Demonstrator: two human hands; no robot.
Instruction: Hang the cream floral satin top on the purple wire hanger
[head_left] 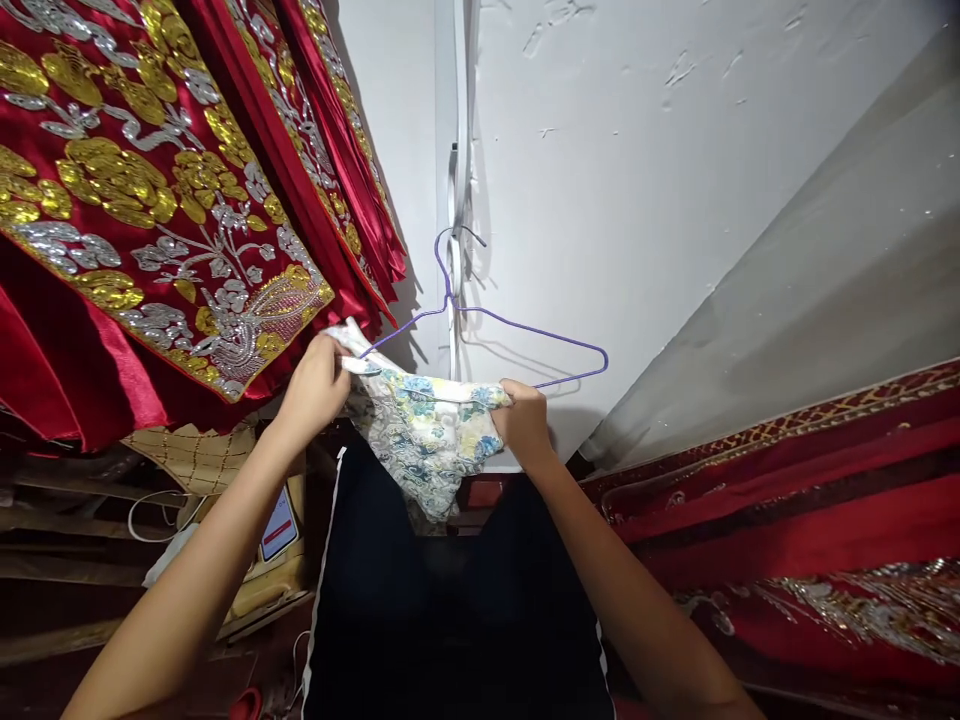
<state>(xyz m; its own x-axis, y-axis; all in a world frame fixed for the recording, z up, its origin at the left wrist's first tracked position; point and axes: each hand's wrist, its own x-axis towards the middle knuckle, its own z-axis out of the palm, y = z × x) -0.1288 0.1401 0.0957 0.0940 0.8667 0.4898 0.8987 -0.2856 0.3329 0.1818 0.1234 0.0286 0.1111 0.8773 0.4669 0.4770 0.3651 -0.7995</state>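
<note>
Ideally the cloth, gripped by left hand and right hand, is spread evenly along the hanger.

left hand + right hand grip floral garment | purple hanger on wall hook

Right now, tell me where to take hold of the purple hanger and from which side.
I'd take the purple hanger by its bare right arm, from the right: that wire is exposed, while the floral cloth covers the left arm.
</note>
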